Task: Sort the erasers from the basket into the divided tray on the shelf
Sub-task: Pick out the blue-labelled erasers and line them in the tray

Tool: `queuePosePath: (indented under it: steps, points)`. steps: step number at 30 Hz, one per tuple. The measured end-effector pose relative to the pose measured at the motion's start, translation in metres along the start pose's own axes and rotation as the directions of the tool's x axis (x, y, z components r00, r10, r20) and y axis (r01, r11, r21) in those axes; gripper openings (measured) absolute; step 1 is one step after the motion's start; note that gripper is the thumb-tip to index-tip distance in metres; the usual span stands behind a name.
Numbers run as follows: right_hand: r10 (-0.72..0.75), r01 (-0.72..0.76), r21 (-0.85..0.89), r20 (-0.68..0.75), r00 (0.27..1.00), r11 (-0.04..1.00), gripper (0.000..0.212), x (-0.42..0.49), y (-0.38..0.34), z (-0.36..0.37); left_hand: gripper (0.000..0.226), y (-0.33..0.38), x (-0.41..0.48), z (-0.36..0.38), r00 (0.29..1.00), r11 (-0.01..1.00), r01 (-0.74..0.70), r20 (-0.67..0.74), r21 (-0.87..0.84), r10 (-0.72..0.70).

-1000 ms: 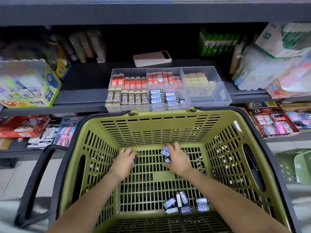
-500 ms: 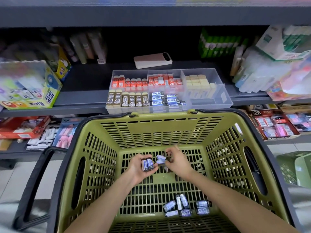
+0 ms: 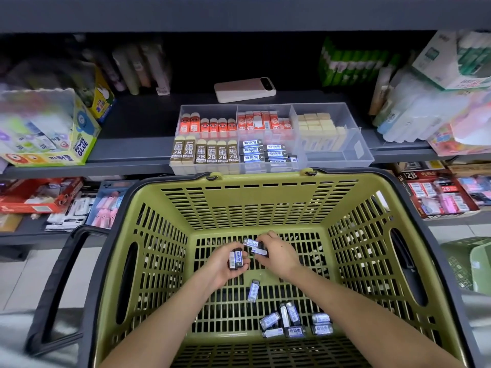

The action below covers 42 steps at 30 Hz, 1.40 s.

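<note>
Both hands are working low inside the green basket [image 3: 260,197], over the far half of its slatted floor.

Left hand [image 3: 225,264] is curling palm-up around two dark-sleeved erasers [image 3: 236,260], which are lying side by side and upright in the fingers.

Right hand [image 3: 276,253] is pinching blue-and-white erasers [image 3: 255,247] at the fingertips, just beside the left hand's pair; the exact count is hard to tell.

A single eraser [image 3: 253,289] is showing blurred over the middle of the basket floor, just nearer than the hands; cannot tell whether it is resting there.

A heap of erasers [image 3: 295,321] is lying toward the near right of the basket floor, some flat, some on edge.

The divided tray [image 3: 345,155] is sitting at the front edge of the shelf [image 3: 132,123], just beyond the basket's far rim. Its front middle compartment is holding matching blue-and-black erasers; gold 2B ones are standing front left, red ones back left and back middle, cream ones back right.

A pink phone-like slab [image 3: 244,88] is lying behind the tray, and a glue box [image 3: 53,134] is sitting toward the shelf's left end
</note>
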State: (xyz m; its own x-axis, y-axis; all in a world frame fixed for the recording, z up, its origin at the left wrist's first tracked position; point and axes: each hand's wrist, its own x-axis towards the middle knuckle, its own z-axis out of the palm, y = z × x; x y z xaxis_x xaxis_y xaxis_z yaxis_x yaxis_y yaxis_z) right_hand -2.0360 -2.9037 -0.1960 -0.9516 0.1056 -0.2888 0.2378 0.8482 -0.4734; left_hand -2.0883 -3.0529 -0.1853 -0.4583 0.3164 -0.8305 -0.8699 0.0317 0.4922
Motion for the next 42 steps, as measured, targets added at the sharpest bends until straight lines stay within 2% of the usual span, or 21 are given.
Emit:
queuePosePath:
  steps: [3,5,8,10,12,14,16,18,20,22,23,26,28,32,34,36,38,40,42]
  points:
    - [0.0,0.001,0.231,-0.005,1.0,0.973,0.034,-0.007,-0.005,-0.008,0.028,0.004,-0.004,-0.002,0.994,0.981,0.101,0.067,-0.166,-0.091]
    - [-0.089,0.067,0.351,0.049,0.995,0.934,0.039,-0.014,-0.011,-0.015,0.041,0.005,-0.005,-0.004,0.974,0.959,0.197,0.151,-0.205,-0.168]
    - [-0.225,0.148,0.395,0.155,0.962,0.906,0.049,-0.023,-0.017,-0.025,0.046,0.002,-0.006,-0.006,0.937,0.952,0.28,0.249,-0.123,-0.244]
    - [-0.2,0.108,0.438,0.169,0.965,0.893,0.045,-0.026,-0.013,-0.032,0.038,-0.001,-0.008,-0.007,0.92,0.956,0.291,0.283,-0.026,-0.272]
    - [-0.087,0.01,0.35,0.205,0.975,0.937,0.026,-0.03,-0.002,-0.038,0.032,-0.002,-0.009,-0.007,0.904,0.954,0.293,0.305,0.063,-0.298]
    - [0.057,-0.075,0.037,0.352,0.934,0.997,0.022,-0.038,0.014,-0.038,0.028,-0.003,-0.009,-0.006,0.926,0.931,0.17,0.27,0.323,-0.263]
    - [0.224,-0.147,-0.197,0.462,0.858,0.969,0.035,-0.051,0.023,-0.029,0.027,-0.005,-0.011,-0.004,0.965,0.781,-0.033,0.224,0.623,-0.138]
    - [0.332,-0.241,-0.245,0.468,0.819,0.939,0.047,-0.065,0.024,-0.015,0.024,-0.009,-0.011,-0.002,0.975,0.611,-0.187,0.221,0.769,0.021]
    - [0.369,-0.267,-0.282,0.422,0.828,0.921,0.057,-0.075,0.022,-0.004,0.025,-0.016,-0.007,-0.001,0.958,0.387,-0.28,0.229,0.878,0.173]
    - [0.369,-0.252,-0.32,0.389,0.844,0.913,0.061,-0.08,0.017,0.001,0.029,-0.026,-0.006,0.002,0.943,0.173,-0.282,0.24,0.944,0.23]
    - [0.36,-0.248,-0.312,0.383,0.851,0.917,0.059,-0.081,0.015,0.002,0.031,-0.031,-0.007,0.004,0.941,0.125,-0.274,0.239,0.953,0.239]
    - [0.34,-0.253,-0.247,0.424,0.84,0.935,0.041,-0.079,0.012,0.0,0.033,-0.044,-0.008,0.01,0.931,0.121,-0.256,0.212,0.959,0.297]
    - [0.343,-0.293,-0.178,0.472,0.812,0.939,0.036,-0.077,0.012,-0.004,0.036,-0.049,-0.008,0.014,0.909,0.062,-0.251,0.213,0.966,0.358]
    - [0.319,-0.434,0.104,0.532,0.785,0.895,0.029,-0.071,0.017,-0.014,0.034,-0.054,-0.01,0.016,0.866,-0.037,-0.251,0.242,0.967,0.437]
    - [0.297,-0.416,0.116,0.533,0.792,0.902,0.026,-0.068,0.019,-0.019,0.032,-0.056,-0.011,0.013,0.861,-0.029,-0.278,0.263,0.96,0.436]
    - [0.278,-0.344,0.039,0.508,0.815,0.938,0.03,-0.07,0.019,-0.018,0.032,-0.053,-0.012,0.011,0.884,0.08,-0.308,0.254,0.948,0.393]
    - [0.231,-0.265,0.009,0.462,0.856,0.964,0.033,-0.071,0.018,-0.012,0.029,-0.047,-0.012,0.008,0.911,0.251,-0.327,0.233,0.911,0.34]
    - [0.178,-0.191,-0.013,0.438,0.881,0.981,0.032,-0.072,0.015,-0.005,0.022,-0.039,-0.014,0.008,0.954,0.509,-0.293,0.212,0.809,0.211]
    - [0.17,-0.184,-0.012,0.442,0.881,0.983,0.031,-0.072,0.014,-0.002,0.017,-0.032,-0.021,0.007,0.98,0.766,-0.129,0.201,0.63,0.0]
